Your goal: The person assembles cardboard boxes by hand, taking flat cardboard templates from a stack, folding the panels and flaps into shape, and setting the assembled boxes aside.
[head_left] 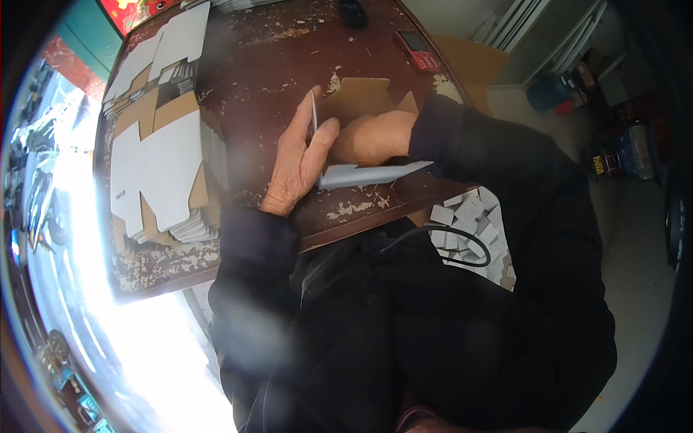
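Observation:
A partly folded cardboard box (363, 95), white outside and brown inside, stands near the table's front edge. My left hand (297, 157) grips its left wall, with the thumb on the inner side and the fingers along the outside. My right hand (369, 139) reaches into the box from the right; its fingers are mostly hidden behind the left thumb and inside the box. Toward my body, a white flap (368, 175) of the box lies folded outward.
Stacks of flat white-and-brown box blanks (162, 169) cover the table's left side. A red phone (417, 52) and a black object (352, 13) lie at the back right of the worn table (267, 79). Many small white boxes (473, 224) sit below the front edge.

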Action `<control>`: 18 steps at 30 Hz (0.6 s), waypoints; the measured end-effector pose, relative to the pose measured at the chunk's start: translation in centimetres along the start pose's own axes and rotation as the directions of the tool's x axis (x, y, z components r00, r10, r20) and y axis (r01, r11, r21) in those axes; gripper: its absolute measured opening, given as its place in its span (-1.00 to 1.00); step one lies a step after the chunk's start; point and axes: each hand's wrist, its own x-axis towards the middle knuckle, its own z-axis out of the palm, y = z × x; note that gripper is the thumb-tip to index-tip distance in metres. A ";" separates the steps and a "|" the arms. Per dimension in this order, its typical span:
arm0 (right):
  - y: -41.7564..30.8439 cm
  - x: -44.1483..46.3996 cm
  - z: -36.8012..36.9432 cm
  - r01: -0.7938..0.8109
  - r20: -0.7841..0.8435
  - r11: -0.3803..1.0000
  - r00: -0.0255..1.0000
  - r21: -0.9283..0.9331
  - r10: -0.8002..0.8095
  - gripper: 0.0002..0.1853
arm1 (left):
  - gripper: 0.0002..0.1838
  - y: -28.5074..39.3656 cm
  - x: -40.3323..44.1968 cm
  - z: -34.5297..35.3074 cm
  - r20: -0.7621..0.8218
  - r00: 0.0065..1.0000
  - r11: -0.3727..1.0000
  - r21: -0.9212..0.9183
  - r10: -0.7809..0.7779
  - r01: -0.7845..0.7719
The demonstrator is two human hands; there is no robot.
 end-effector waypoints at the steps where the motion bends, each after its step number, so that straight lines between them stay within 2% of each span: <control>1: 0.1 -0.5 -0.6 0.050 0.023 0.996 0.999 -0.077 -0.048 -0.73 | -0.26 -0.1 0.0 0.0 -0.002 1.000 1.000 0.003 0.010 -0.010; 3: 0.6 -1.6 -1.4 0.149 0.085 0.965 0.987 -0.217 -0.134 -0.75 | -0.27 -0.3 -0.1 -0.1 0.002 1.000 1.000 0.005 0.021 -0.021; 5: 1.3 -3.3 -2.5 0.274 0.015 0.960 0.962 -0.052 -0.274 -0.78 | -0.27 -0.3 -0.2 -0.1 0.012 1.000 1.000 0.002 0.008 -0.008; 6: 1.9 -4.4 -2.7 0.275 0.016 0.960 0.961 -0.051 -0.274 -0.78 | -0.28 -0.1 -0.2 -0.2 0.019 1.000 1.000 -0.003 -0.002 0.002; 7: 2.6 -5.6 -2.7 0.430 -0.194 0.888 0.896 0.162 -0.399 -0.80 | -0.28 -0.1 -0.2 -0.3 0.020 1.000 1.000 -0.009 -0.011 0.011; 8: 3.2 -6.6 -2.5 0.590 -0.412 0.739 0.792 0.325 -0.451 -0.80 | -0.28 0.0 -0.2 -0.2 0.017 1.000 1.000 -0.019 -0.022 0.022; 9: 3.9 -7.3 -1.9 0.589 -0.400 0.740 0.794 0.325 -0.457 -0.80 | -0.28 0.0 -0.2 -0.2 0.006 1.000 0.999 -0.026 -0.027 0.027; 10: 4.6 -7.8 -1.2 0.657 -0.506 0.699 0.721 0.281 -0.474 -0.77 | -0.28 0.0 -0.2 -0.1 0.006 1.000 0.999 -0.030 -0.026 0.026; 13: 6.0 -8.7 1.3 0.817 -0.780 0.566 0.423 0.109 -0.461 -0.66 | -0.28 0.1 -0.2 -0.2 0.020 0.999 0.999 -0.026 -0.026 0.027; 14: 6.1 -8.7 1.8 0.820 -0.779 0.562 0.422 0.109 -0.464 -0.66 | -0.28 0.1 -0.2 -0.2 0.017 0.999 0.999 -0.024 -0.029 0.029; 18: 6.5 -8.8 4.1 0.522 -0.745 0.847 0.526 -0.097 -0.410 -0.53 | -0.28 0.5 -0.3 -0.1 0.028 0.998 0.997 -0.047 -0.053 0.054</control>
